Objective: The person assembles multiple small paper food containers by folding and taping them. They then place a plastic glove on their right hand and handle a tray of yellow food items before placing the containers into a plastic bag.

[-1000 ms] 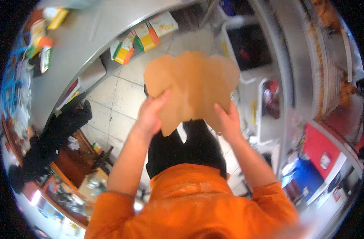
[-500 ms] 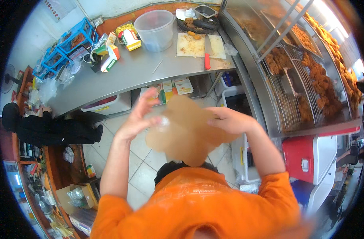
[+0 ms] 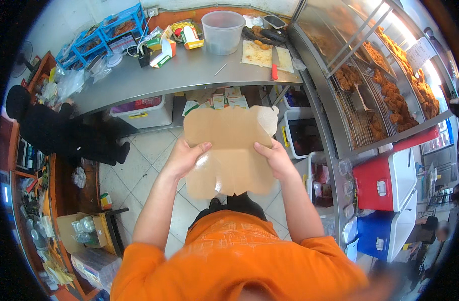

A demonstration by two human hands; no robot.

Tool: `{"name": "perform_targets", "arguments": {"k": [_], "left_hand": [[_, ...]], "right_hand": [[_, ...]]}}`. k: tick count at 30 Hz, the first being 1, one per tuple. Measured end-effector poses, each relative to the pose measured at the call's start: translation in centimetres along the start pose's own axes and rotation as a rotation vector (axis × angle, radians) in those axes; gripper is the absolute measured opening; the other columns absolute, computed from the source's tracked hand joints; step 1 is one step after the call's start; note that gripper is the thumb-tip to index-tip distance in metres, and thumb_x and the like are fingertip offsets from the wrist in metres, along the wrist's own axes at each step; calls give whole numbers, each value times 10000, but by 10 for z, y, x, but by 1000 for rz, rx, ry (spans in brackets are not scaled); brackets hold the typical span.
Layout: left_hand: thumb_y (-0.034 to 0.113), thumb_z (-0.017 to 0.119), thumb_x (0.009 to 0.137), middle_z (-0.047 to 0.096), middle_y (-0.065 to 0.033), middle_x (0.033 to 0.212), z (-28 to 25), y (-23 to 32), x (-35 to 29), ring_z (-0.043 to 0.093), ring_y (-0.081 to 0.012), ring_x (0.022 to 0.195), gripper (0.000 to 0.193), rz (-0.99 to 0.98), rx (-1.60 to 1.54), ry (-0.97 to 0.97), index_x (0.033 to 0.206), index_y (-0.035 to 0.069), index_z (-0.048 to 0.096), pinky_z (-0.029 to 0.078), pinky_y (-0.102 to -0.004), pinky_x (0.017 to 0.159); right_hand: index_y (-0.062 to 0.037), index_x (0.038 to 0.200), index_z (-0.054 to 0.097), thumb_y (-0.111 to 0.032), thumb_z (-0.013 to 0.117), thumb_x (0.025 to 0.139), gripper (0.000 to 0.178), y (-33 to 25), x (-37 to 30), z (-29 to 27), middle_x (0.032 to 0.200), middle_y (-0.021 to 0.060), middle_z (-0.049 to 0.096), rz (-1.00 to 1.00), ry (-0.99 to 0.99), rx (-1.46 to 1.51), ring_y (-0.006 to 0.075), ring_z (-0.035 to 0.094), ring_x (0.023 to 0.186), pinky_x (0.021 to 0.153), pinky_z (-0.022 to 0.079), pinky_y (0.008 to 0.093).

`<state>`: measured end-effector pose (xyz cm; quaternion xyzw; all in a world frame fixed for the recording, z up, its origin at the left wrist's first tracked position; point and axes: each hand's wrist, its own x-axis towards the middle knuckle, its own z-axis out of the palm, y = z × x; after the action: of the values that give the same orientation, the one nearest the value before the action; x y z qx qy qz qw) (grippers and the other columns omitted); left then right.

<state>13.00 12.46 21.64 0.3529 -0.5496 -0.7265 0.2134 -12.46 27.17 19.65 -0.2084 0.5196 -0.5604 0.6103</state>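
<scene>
A flat brown cardboard sheet (image 3: 232, 150) was at the centre of the view. The left hand (image 3: 187, 158) gripped its nine o'clock edge, the right hand (image 3: 278, 158) its three o'clock edge. At twelve o'clock, a clear tub (image 3: 223, 35) stood on a steel counter (image 3: 189, 70).

Bright-orange short-sleeved fabric T-shirt (image 3: 229, 263) w/ pale thin-line print (image 3: 234, 230) across front, detail too small to ID. L sleeve (image 3: 141, 258) & R sleeve (image 3: 322, 256) same orange, loose cut, ending approx. at elbow, a few creases. Below shirt, black cloth trousers (image 3: 243, 201), only partly visible. Small dark shoe tip (image 3: 215, 203) just L of them, shape unclear. Forearms (image 3: 156, 208) bare to wrist; L hand (image 3: 185, 159) & R hand (image 3: 278, 161) also bare, incl. thumbs.
</scene>
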Motion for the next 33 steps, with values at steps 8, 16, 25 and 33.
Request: {"name": "perform_targets", "arguments": {"k": [8,16,25,33], "left_hand": [[-36,535,989,515,-190,1552,74,52,-93,487,-261,1437,535,805,238,151,1520,-11,480,360,-374,1188],[-18,699,873,763,-142,1156,79,80,-77,762,-305,977,356,393,702,105,1228,-10,670,581,-385,885],[-4,562,981,311,-251,1654,244,10,-95,253,-364,1560,606,577,96,-31,1566,-14,402,243,-395,1247],[305,630,1002,479,-136,1509,314,1,-50,418,-282,1430,667,654,-95,23,1535,-14,387,344,-458,1179]], "right_hand": [[48,1426,561,7,571,975,453,-26,-100,111,1373,195,651,-1087,381,-579,268,606,1302,1099,453,363],[32,1211,683,-26,696,941,277,-87,-143,25,1076,75,749,-339,128,-552,136,705,926,826,565,321],[-11,1386,581,62,569,960,432,-32,-176,14,1263,153,692,-808,255,-554,188,662,1157,1019,496,323],[-7,1433,509,-75,614,1002,448,-65,-189,-141,1362,126,628,-490,-3,-436,204,588,1253,1070,472,385]]}}
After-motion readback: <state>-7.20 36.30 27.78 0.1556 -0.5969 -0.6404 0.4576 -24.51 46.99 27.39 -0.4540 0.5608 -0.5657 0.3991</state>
